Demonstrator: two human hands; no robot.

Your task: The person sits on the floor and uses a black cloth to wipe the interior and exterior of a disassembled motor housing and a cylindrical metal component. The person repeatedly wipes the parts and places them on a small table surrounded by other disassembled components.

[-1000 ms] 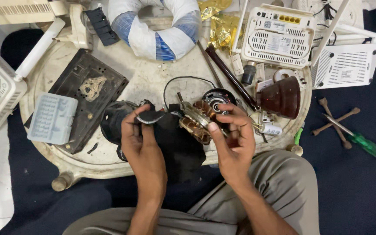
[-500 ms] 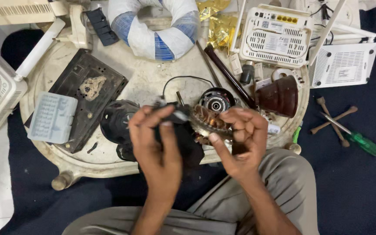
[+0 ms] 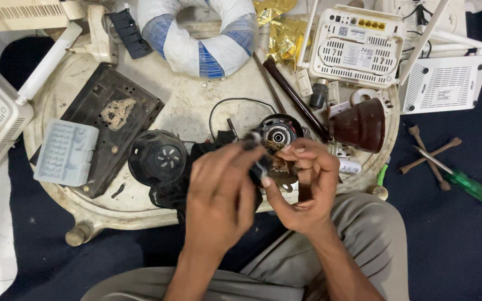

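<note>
My right hand [image 3: 308, 187] cradles a small electric motor [image 3: 277, 136] with copper windings and a black round end, held over the front of a worn white round table [image 3: 196, 111]. My left hand [image 3: 218, 198] reaches across to the motor, fingertips pinching a small black part [image 3: 251, 142] at its left side. A thin black wire [image 3: 235, 103] loops from the motor over the table. Under my left hand lies black cloth-like material, mostly hidden. A black round fan housing [image 3: 157, 157] sits just left of my hands.
A black circuit plate [image 3: 112, 122] and a pale blue plastic box [image 3: 65, 151] lie left. A white and blue wrapped ring [image 3: 199, 42] is at the back. White routers [image 3: 358, 47] [image 3: 447, 83], a brown cone [image 3: 361, 125], a dark rod [image 3: 294, 97]; a green screwdriver [image 3: 464, 181] lies on the dark floor.
My left hand has swung right, from the black housing across onto the motor. My right hand turned the motor and drew it slightly nearer to me.
</note>
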